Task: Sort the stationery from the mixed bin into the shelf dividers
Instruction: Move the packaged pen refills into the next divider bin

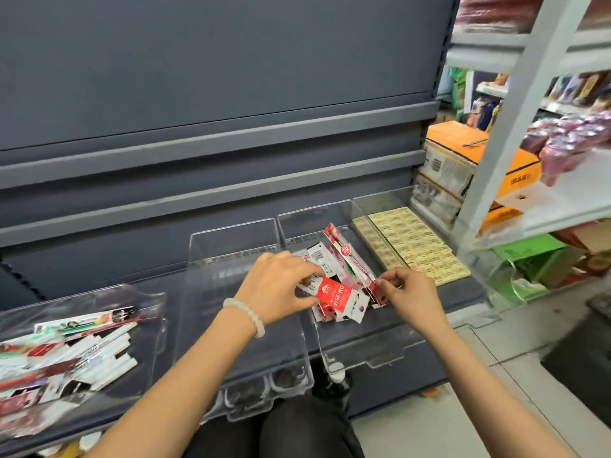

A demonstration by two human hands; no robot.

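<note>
Fingers (386, 281) of the right hand (411, 294) pinch what looks like a long red-and-white pen pack (347, 256), while the left hand (276, 287) grips a red carded pack (334, 297), both over the clear shelf divider (367, 353) holding similar packs.

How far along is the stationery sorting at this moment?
Partly done. The far-right divider holds neat rows of yellow packs. In hand: the left hand pinches a red-label pack and the right hand a long red-and-white pack over the third divider. Left: the mixed bin remains full of packs, and the second divider looks empty.
</note>
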